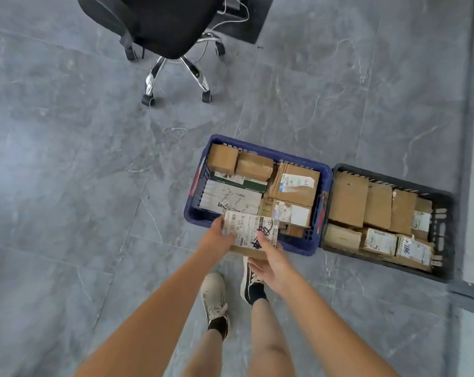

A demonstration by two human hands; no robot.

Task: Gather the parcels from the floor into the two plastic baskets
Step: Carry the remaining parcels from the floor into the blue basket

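A cardboard parcel (251, 230) with a white shipping label on top hangs over the near rim of the blue basket (260, 149). My left hand (217, 236) grips its left end, and my right hand (270, 258) holds its right end with the thumb on the label. The blue basket is packed with several cardboard and white boxes. Touching its right side stands the black basket (445, 213), also filled with several brown parcels and labelled packets.
A black office chair (173, 28) on a chrome wheeled base stands at the back, with white cables behind it. My two feet in shoes (214, 297) stand just before the blue basket. Grey marble-pattern floor tiles (80, 172) spread to the left.
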